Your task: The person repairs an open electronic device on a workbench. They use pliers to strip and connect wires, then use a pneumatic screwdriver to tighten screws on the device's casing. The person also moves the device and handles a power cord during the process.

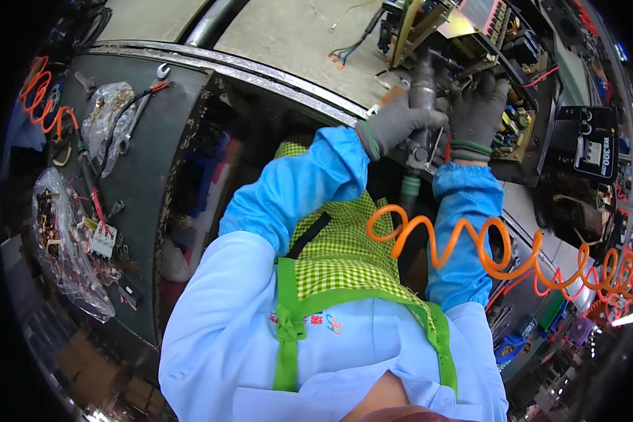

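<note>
Clear plastic bags of small parts [67, 246] on dark bench, far left of fingers. Left hand in grey knit glove [394, 123]: fingers wrapped closed around grey metal pneumatic driver [422, 112]. Right hand in grey knit glove [480, 112]: fingers curled over driver head, against open electronics chassis with circuit boards [471, 42]. Advice: keep driver square to fastener, keep orange coiled air hose [485, 246] slack.

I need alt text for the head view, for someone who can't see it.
Two grey-gloved hands, left hand and right hand, grip a pneumatic tool held against an open electronics chassis. An orange coiled hose trails from the tool across the blue sleeves to the right. Bags of parts and a wrench lie on the bench at left.
</note>
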A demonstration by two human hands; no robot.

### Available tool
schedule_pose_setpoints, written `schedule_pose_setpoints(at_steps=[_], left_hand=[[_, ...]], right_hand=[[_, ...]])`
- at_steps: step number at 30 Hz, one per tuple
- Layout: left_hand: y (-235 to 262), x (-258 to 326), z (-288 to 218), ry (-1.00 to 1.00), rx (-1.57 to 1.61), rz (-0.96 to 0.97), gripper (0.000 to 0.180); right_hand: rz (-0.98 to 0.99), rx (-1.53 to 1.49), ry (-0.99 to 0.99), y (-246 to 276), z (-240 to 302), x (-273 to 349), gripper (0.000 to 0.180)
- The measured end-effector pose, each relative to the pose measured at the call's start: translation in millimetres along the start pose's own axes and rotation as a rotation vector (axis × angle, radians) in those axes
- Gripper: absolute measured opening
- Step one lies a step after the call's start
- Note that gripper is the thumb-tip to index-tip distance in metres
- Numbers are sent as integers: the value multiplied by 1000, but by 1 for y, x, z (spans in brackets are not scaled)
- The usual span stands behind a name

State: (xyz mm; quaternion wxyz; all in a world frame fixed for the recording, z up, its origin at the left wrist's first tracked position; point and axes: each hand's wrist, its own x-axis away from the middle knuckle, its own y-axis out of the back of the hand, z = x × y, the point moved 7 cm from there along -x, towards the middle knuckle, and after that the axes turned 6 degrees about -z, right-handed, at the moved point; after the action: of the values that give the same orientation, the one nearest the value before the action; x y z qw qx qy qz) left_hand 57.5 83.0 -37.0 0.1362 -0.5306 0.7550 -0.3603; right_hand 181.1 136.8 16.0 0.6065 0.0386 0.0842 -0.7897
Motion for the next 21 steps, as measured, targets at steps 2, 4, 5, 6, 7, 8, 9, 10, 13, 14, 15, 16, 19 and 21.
schedule_pose_setpoints(at_steps=[2, 4, 5, 6, 7, 8, 9, 10, 13, 14, 15, 16, 19, 21], left_hand=[[-7, 20, -2, 27, 35, 12, 40], [1, 28, 11, -27, 45, -43, 36], [1, 34, 15, -45, 123, -34, 35], [0, 40, 19, -26, 154, -57, 35], [2, 47, 22, -7, 184, -79, 35], [-1, 53, 24, 11, 217, -97, 34], [1, 56, 28, 14, 215, -93, 34], [4, 58, 35, 16, 213, -90, 34], [1, 76, 31, 85, 217, -64, 34], [-2, 83, 29, 86, 223, -60, 34], [-6, 89, 29, 89, 226, -52, 34], [-7, 94, 28, 77, 224, -82, 33], [-9, 100, 35, 93, 237, -31, 34], [-8, 102, 35, 72, 248, -61, 35]], right_hand=[[25, -233, -118, 11, -13, 1, 45], [-48, -191, -110, 7, -10, 15, 35], [-103, -148, -117, 1, -4, 28, 34], [-170, -100, -123, 0, 4, 42, 35], [-117, 174, 62, 5, 6, 45, 37], [-60, 451, 252, 13, 0, 51, 40], [5, 718, 446, 2, 8, 58, 44], [-6, 499, 232, 8, 3, 59, 44], [-139, 266, -77, 4, 2, 75, 42], [-156, 243, -147, 7, -7, 75, 40], [-99, 209, -214, 5, -16, 72, 40], [-40, 175, -281, 4, -26, 69, 40], [13, 56, -450, -14, -39, 70, 30], [76, -32, -512, -23, -51, 69, 25]])
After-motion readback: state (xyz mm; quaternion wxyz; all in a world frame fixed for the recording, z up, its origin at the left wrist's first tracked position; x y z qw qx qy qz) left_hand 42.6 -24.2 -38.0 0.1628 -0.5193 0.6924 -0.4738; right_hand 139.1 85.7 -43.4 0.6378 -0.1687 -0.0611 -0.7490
